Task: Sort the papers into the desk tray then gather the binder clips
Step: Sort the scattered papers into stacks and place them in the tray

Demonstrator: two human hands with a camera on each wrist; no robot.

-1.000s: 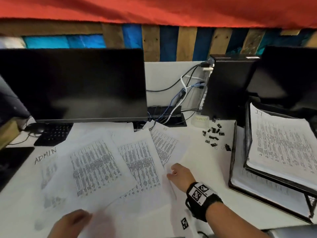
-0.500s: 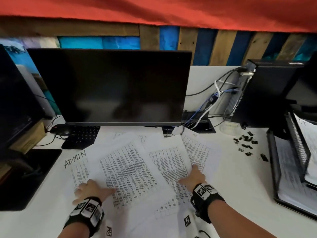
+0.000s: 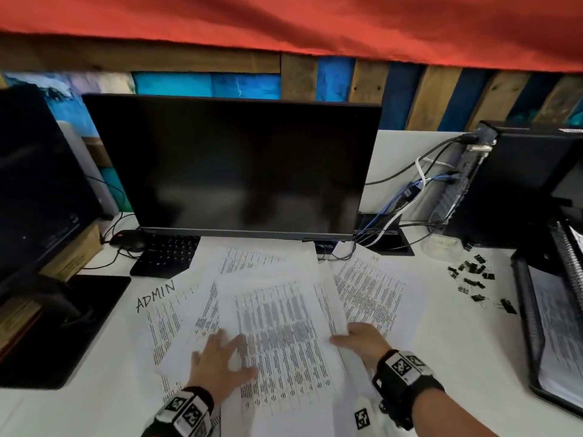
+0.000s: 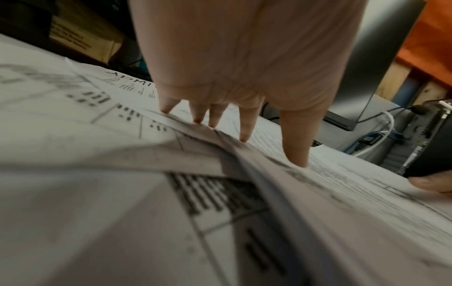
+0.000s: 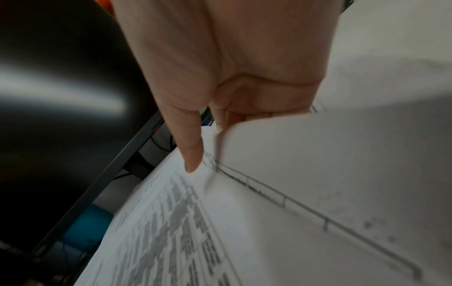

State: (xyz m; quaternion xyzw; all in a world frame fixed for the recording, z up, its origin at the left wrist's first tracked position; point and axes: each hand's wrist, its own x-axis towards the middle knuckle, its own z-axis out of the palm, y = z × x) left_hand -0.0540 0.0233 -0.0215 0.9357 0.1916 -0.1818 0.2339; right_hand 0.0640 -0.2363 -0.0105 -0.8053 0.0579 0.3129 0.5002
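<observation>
Left hand (image 3: pixel 220 357) flat, fingers spread, pressing papers (image 3: pixel 284 326); right hand (image 3: pixel 359 337) pinches one sheet's edge. Papers mostly loose, fanned on desk (image 3: pixel 457 342), printed tables, one marked ADMIN. Tray (image 3: pixel 530 310) at right holds some. Clips (image 3: pixel 473 275) scattered beyond, ungathered. Early stage, I'd say

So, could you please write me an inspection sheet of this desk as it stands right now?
Surface: white desk, largely covered by sheets.
Job's things: printed papers fanned out overlapping, one marked ADMIN; black desk tray at right already holding sheets; binder clips scattered loose beside the tray.
Clutter: keyboard partly under the papers; small clear container near the clips.
Hands: left hand flat, fingers spread on the papers; right hand pinching a sheet's edge.
Cables: bundle running to the computer tower.
Surroundings: dark monitor, wooden slat wall, red cloth above.
</observation>
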